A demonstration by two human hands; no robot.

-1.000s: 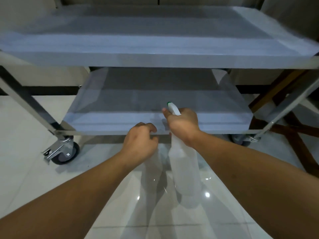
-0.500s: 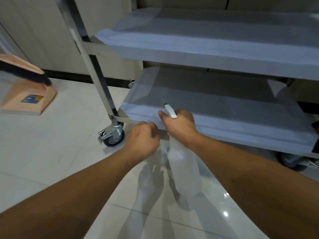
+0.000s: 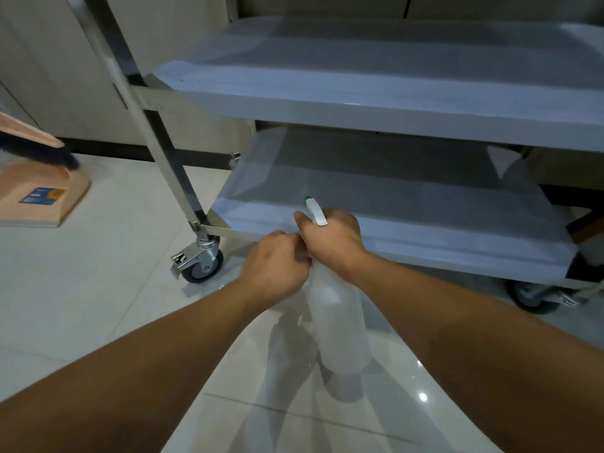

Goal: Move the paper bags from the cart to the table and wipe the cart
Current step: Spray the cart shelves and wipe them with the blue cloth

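Nozzle of the clear plastic spray bottle in the right hand's grip points up-left at the steel cart's lower shelf just ahead; left hand curled against it, can't tell if holding anything.

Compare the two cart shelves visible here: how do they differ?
The upper shelf sits nearer the camera's height and shows mostly its front lip, while the lower shelf shows more of its top. The right hand, gripping the spray bottle, is at the lower shelf's front edge; nothing is near the upper one. The left hand is curled beside the bottle. Both shelves look pale grey, flat and bare.
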